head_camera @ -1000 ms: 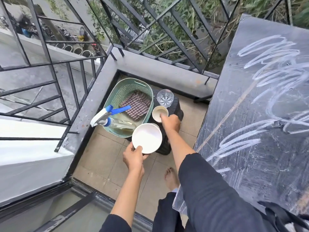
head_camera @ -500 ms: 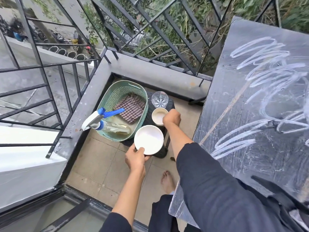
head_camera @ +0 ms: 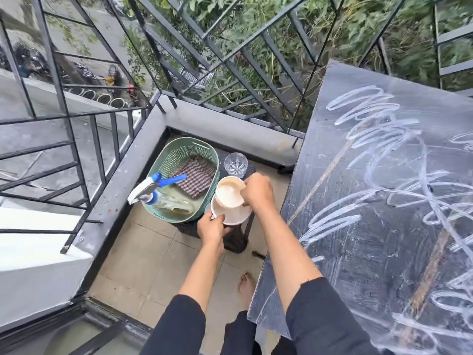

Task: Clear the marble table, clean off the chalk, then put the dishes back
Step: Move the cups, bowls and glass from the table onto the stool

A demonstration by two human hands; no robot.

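My left hand grips the near rim of a white bowl over a low black stool. My right hand holds a small cream cup by its rim, tilted and lifted above the white bowl. A clear cut-glass tumbler stands on the stool's far end. The dark marble table on the right is covered in white chalk scribbles and bears no dishes in view.
A green basket beside the stool holds a checked cloth and a spray bottle with a blue trigger. Black railings and a grey ledge enclose the tiled balcony floor. My bare foot stands by the table's edge.
My right hand has lifted the cream cup off the stool and tilted it over the white bowl. The left hand keeps its grip on the bowl.
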